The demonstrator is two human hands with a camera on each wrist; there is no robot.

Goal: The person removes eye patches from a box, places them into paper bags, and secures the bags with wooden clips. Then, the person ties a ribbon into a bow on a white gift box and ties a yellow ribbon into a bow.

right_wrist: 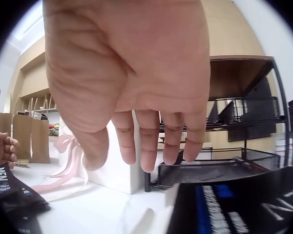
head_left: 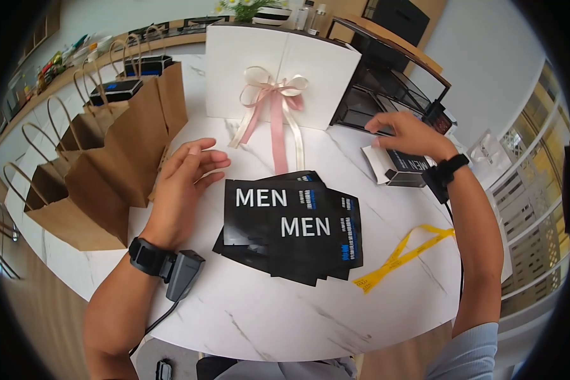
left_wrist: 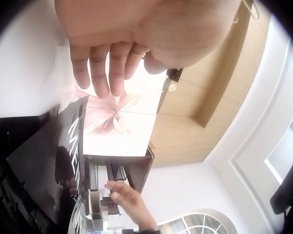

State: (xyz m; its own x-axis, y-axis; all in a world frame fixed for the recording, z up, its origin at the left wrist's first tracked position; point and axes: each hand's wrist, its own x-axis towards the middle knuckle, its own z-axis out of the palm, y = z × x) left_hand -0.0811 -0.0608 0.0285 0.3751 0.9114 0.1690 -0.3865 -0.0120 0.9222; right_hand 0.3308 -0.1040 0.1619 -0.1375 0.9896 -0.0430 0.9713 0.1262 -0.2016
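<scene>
Several flat black sachets printed "MEN" (head_left: 250, 218) lie fanned in an overlapping pile at the middle of the marble-patterned table (head_left: 234, 316). Left of the pile my left hand (head_left: 187, 170) hovers with loosely bent fingers and holds nothing. My right hand (head_left: 404, 132) is over a small black-and-white box marked "MEN" (head_left: 406, 170), whose white end flap faces left. In the right wrist view the fingers (right_wrist: 149, 146) extend with nothing in them, and the black box (right_wrist: 234, 204) sits below the palm.
Brown paper bags (head_left: 88, 209) with handles line the left side, two topped by dark boxes. A white box (head_left: 234, 69) with a pink and cream bow stands behind. At back right is a black mesh rack (head_left: 361, 104). A yellow ribbon (head_left: 392, 263) lies right of the sachets.
</scene>
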